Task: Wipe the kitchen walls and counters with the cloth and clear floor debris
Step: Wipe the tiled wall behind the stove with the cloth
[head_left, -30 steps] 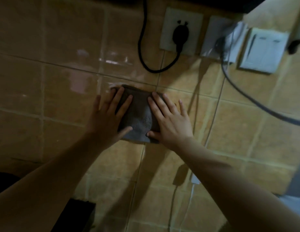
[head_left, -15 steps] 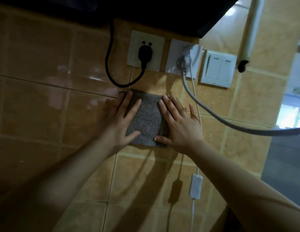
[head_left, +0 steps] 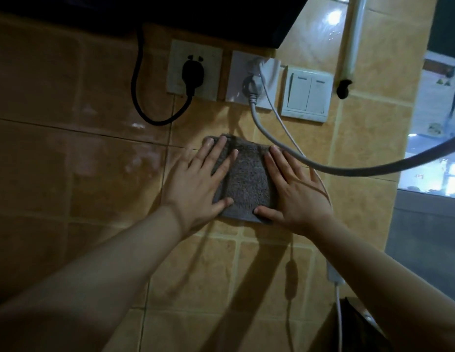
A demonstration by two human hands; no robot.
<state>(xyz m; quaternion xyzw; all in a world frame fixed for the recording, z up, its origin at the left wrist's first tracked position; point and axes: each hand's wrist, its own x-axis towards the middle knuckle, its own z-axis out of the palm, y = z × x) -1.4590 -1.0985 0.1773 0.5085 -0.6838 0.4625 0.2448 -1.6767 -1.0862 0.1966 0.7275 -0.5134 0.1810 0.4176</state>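
Tiled wall — wiping under way, just below the sockets; counters and floor debris not in view, judged still to do. Cloth — folded, flat on tile. Left hand, right hand — grips released, fingers straight, pressing it.

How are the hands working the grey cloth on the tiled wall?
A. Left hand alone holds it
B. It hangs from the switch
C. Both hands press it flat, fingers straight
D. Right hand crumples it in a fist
C: the left hand and right hand lie flat on the cloth, fingers straight.
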